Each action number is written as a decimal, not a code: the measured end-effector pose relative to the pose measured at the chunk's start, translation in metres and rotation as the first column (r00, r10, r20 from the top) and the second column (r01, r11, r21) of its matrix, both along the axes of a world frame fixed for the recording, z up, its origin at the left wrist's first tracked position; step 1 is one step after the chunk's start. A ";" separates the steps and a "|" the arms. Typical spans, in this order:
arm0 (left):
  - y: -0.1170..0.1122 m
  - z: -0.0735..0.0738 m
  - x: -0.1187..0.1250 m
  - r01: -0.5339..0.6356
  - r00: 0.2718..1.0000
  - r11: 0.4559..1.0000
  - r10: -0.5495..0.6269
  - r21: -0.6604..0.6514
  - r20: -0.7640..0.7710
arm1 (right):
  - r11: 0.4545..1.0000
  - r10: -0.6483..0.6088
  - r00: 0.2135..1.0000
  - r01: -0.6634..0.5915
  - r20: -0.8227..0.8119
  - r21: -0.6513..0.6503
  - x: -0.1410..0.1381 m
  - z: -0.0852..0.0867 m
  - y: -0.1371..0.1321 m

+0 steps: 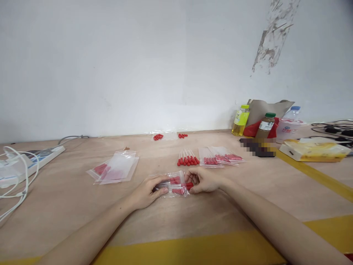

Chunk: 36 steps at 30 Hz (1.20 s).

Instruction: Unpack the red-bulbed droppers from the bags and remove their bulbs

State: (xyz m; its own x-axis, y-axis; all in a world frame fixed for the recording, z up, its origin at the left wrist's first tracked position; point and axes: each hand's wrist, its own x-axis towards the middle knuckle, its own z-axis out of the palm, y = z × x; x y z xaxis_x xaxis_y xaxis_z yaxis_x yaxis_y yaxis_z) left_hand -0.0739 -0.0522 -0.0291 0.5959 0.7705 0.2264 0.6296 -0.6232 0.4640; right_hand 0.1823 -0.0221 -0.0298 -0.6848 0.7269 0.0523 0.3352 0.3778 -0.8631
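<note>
My left hand (pixel 150 190) grips the left part of a clear zip bag (pixel 165 195) lying on the table, thumb and fingers closed on it. Inside are several glass droppers with red rubber bulbs. At the bag's right end my right hand (pixel 204 180) is closed around the red bulb of a dropper (pixel 189 186), which sticks out of the bag; part of it is hidden by the fingers. Behind my hands lies a row of loose droppers (pixel 188 160), bulbs towards me. To its right, filled zip bags (pixel 217 159) overlap. Flat empty-looking bags (pixel 121 167) lie at the left, over some red bulbs.
Loose red bulbs (pixel 158 137) lie on clear plastic near the wall. At the left is a power strip (pixel 52 156) with white cables (pixel 26 180). Bottles (pixel 240 123), a plastic tub (pixel 288 130), a tissue pack (pixel 316 151) and black cables (pixel 333 129) stand or lie at the right.
</note>
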 end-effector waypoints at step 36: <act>0.003 0.001 -0.009 0.013 1.000 1.000 -0.013 0.017 -0.019 | 0.541 -0.670 0.665 0.741 -0.330 0.397 0.021 -0.022 0.048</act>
